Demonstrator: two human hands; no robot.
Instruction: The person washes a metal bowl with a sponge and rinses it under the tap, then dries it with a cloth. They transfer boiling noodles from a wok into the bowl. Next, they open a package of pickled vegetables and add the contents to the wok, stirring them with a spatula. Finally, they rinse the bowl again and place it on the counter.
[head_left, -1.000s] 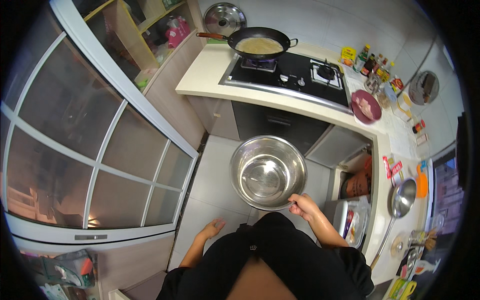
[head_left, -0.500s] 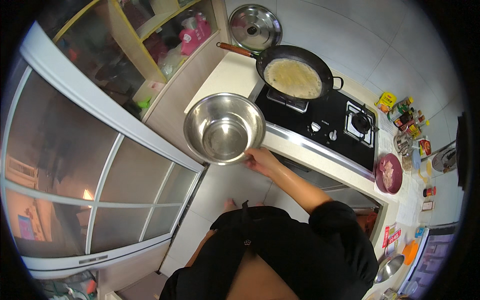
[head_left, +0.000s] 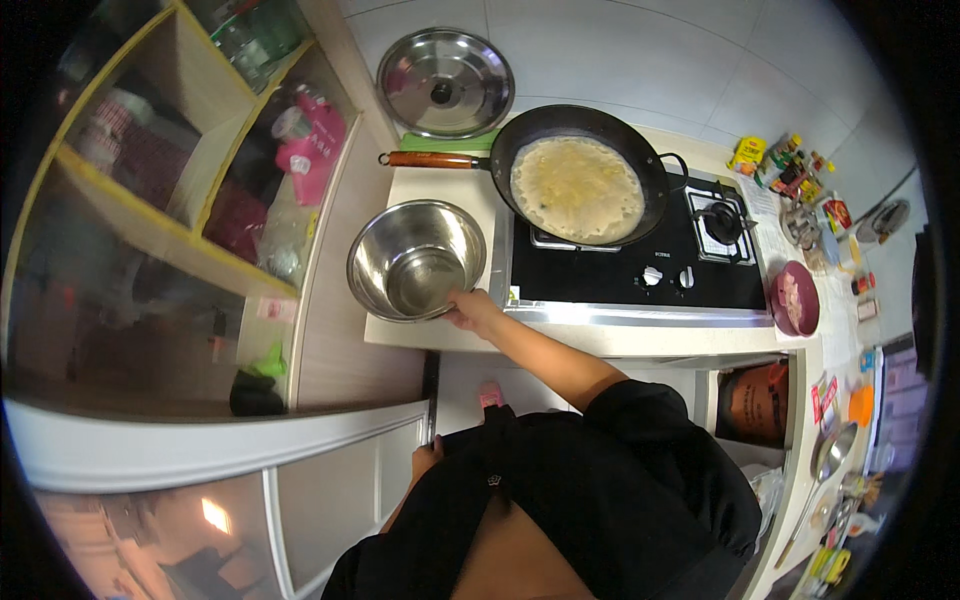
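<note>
My right hand is clamped on the near rim of the steel basin, fingers and thumb closed over the edge. The basin is at the left end of the counter, left of the stove, its mouth facing up; I can't tell whether its base touches the counter or hangs just above it. My left hand is low by my body, near the sliding door, and I can't tell whether its fingers are apart or together.

Plenty crowds the basin. Just beyond it, the wok's wooden handle juts left across the counter, blocking the way back to the wall. The wok sits over the left burner with pale, frothy liquid in it. Behind the handle, a lid leans on the tiles above a green strip. On my left, the tall cabinet hems the basin in, with a pink bottle on one shelf.

Farther right are the bare burner, a dark pink bowl holding pale pieces, bottles in the corner and a ladle. Under the counter there is an orange-brown container.
</note>
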